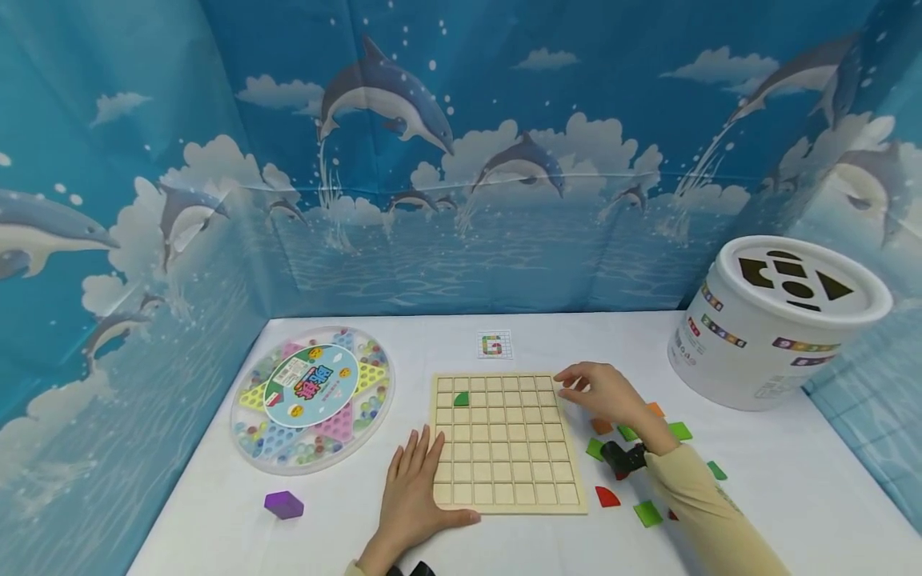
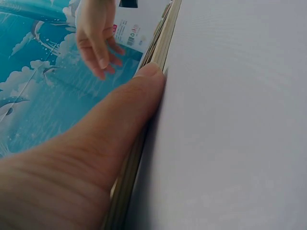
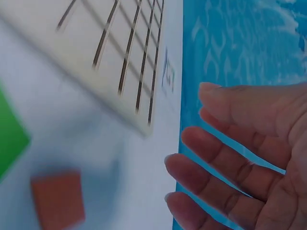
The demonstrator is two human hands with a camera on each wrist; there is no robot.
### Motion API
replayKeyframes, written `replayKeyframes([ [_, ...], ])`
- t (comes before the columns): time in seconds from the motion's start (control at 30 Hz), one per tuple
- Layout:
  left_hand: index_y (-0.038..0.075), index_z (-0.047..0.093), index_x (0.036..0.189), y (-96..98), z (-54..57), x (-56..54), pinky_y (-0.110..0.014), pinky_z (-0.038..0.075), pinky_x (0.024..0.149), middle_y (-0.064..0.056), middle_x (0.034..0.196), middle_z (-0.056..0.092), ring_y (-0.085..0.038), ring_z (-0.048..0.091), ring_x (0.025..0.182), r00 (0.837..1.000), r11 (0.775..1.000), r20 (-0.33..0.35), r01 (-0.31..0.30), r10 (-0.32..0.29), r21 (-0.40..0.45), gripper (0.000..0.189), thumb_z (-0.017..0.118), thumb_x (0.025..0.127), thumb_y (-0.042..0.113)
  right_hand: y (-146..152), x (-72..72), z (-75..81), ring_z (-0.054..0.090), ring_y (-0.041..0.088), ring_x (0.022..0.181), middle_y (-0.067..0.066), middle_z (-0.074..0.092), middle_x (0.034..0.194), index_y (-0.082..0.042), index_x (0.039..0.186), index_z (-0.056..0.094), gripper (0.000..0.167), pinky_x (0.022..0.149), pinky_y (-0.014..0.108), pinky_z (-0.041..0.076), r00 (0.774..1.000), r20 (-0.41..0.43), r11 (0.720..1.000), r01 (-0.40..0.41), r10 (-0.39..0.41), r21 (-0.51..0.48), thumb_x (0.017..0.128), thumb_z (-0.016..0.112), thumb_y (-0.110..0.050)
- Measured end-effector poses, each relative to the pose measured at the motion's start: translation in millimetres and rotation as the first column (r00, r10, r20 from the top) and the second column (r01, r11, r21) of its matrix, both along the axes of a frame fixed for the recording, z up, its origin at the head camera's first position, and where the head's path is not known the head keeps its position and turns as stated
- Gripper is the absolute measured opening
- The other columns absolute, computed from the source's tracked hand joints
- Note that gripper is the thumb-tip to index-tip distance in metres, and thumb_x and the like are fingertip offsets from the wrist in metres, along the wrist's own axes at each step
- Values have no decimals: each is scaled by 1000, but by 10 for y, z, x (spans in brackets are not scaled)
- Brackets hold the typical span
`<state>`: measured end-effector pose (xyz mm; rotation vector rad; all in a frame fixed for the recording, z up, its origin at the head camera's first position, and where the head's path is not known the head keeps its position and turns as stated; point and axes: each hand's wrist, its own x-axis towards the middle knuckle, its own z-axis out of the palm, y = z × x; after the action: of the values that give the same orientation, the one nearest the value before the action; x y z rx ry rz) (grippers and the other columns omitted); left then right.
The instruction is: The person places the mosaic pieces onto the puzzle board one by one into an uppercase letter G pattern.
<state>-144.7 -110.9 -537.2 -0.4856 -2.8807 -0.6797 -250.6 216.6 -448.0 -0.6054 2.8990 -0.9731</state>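
A pale wooden grid board (image 1: 510, 432) lies flat on the white table. One green quarter-circle tile (image 1: 461, 398) occupies a cell near its far left corner. My left hand (image 1: 412, 498) rests at the board's left and front edges with fingers straight; in the left wrist view its thumb (image 2: 136, 96) presses against the board's side. By the far right corner hovers my right hand (image 1: 603, 392), its fingers loosely bent with nothing between them, as the right wrist view also shows. Loose tiles lie below it, among them an orange square (image 3: 58, 200) and a red quarter-circle tile (image 1: 607, 497).
Behind the board lies a small card (image 1: 494, 345) with a coloured G pattern. A white bucket (image 1: 763, 352) with shaped holes in its lid stands at the far right. To the left are a round marble game board (image 1: 310, 388) and a purple block (image 1: 284, 505).
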Motion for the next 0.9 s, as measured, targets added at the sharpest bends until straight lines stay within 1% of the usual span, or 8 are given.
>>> replayKeyframes([
  [0.17,9,30,150,27,-1,-15,-49,10,110,-16,154,21,-33,13,141,1000,1000,-20,5,-4,18,124,62,56,84,355,-30,-19,48,16,65,-1,58,77,-2,98,71,15,53,30,42,996,58,997,66,-68,47,86,69,-12],
  [0.23,9,30,149,33,-3,-20,-49,11,110,-16,154,21,-33,13,141,1000,1000,-23,5,-4,19,124,62,56,84,468,-39,-25,46,16,63,-2,56,73,-3,95,71,12,53,30,41,993,89,995,71,-77,68,85,70,-12],
  [0.3,9,30,149,33,-4,-23,-49,10,110,-16,154,21,-33,13,141,1000,1000,-21,2,-2,13,124,62,56,84,561,-34,-29,46,17,64,-2,55,73,-4,92,70,11,54,30,40,990,127,994,57,-68,91,84,71,-12],
  [0.47,9,29,150,21,7,-26,-49,10,110,-15,154,20,-32,12,142,1000,1000,-10,1,-1,5,124,62,56,84,710,11,-21,46,20,71,1,53,73,-5,91,69,16,59,32,38,962,260,992,54,-83,117,78,76,-11],
  [0.57,8,30,150,14,18,-13,-50,11,109,-16,154,21,-33,13,141,1000,1000,2,2,-2,11,124,64,56,82,763,46,-22,46,21,75,3,51,74,-7,91,68,21,62,33,38,932,346,989,64,-107,133,75,79,-12],
  [0.7,8,30,149,7,26,6,-50,12,109,-16,154,21,-34,14,141,1000,1000,5,2,-2,5,123,66,56,80,816,81,-66,46,21,77,4,50,77,-10,91,68,24,64,34,39,903,415,988,52,-110,148,71,83,-11],
  [0.8,8,30,150,1,25,10,-50,12,110,-16,154,21,-33,14,141,1000,1000,-1,2,-2,-7,123,65,57,81,838,99,-111,47,21,78,5,50,78,-11,90,68,25,64,34,40,896,429,988,52,-111,148,70,83,-10],
  [0.9,9,29,150,-16,21,16,-50,12,109,-16,154,21,-33,14,141,1000,1000,-6,0,0,-12,123,64,56,82,838,114,-151,47,21,76,5,49,76,-11,90,67,25,62,34,40,896,430,989,54,-108,136,70,83,-8],
])
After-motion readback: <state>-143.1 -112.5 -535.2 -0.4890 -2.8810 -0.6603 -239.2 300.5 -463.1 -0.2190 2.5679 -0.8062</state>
